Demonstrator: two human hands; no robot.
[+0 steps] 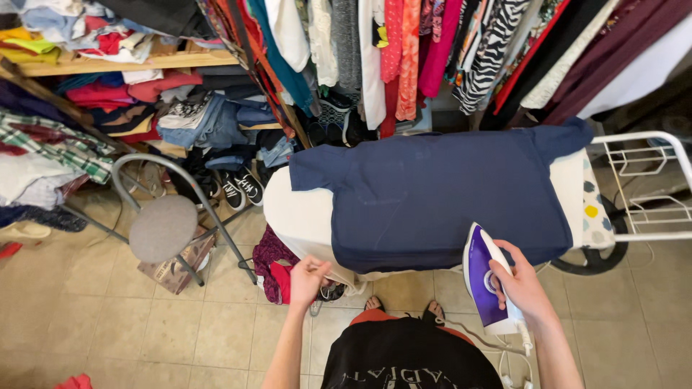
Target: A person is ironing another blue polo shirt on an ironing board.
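A navy blue T-shirt (432,198) lies spread flat over a cream-covered ironing board (295,216). My right hand (522,288) grips the handle of a purple and white iron (481,281), held at the near right edge of the shirt with its tip toward the board. My left hand (308,279) is at the near left edge of the board, below the shirt's hem, fingers loosely curled; whether it pinches the board cover I cannot tell.
A rail of hanging clothes (404,57) runs behind the board. Shelves with folded clothes (144,79) stand at left. A round grey stool (162,227) is on the tiled floor. A white wire rack (649,187) extends at the board's right end. Clothes lie under the board.
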